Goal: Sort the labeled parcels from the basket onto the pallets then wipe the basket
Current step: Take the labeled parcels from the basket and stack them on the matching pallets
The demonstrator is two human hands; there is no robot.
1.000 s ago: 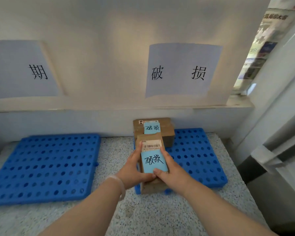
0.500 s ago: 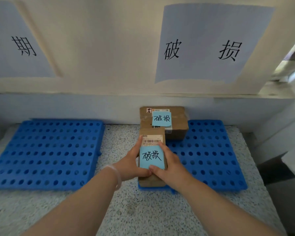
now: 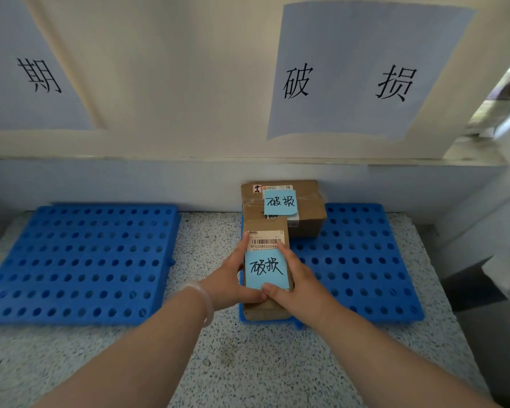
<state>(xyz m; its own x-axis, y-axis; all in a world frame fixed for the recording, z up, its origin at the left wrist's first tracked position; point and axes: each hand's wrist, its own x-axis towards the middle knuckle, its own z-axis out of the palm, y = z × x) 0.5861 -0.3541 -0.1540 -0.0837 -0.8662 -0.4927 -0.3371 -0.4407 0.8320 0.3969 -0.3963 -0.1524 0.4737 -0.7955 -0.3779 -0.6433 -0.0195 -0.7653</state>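
Note:
A narrow brown parcel [image 3: 267,231] with a barcode sticker and a blue note reading 破损 lies at the left front corner of the right blue pallet [image 3: 362,260]. My left hand [image 3: 228,278] grips its left side and my right hand [image 3: 299,282] grips its right side, both thumbs on its near end. Behind it, against the wall, sits a larger brown parcel [image 3: 304,210] with the same blue note. The left blue pallet [image 3: 80,260] carries nothing. The basket is out of view.
A paper sign 破损 [image 3: 351,78] hangs on the wall above the right pallet, and another sign ending in 期 [image 3: 39,75] above the left one. Both pallets lie on a speckled stone floor [image 3: 248,363]. A wall corner rises at the right.
The view has moved closer and slightly down. Both hands and the narrow parcel stay at the same spot on the right pallet.

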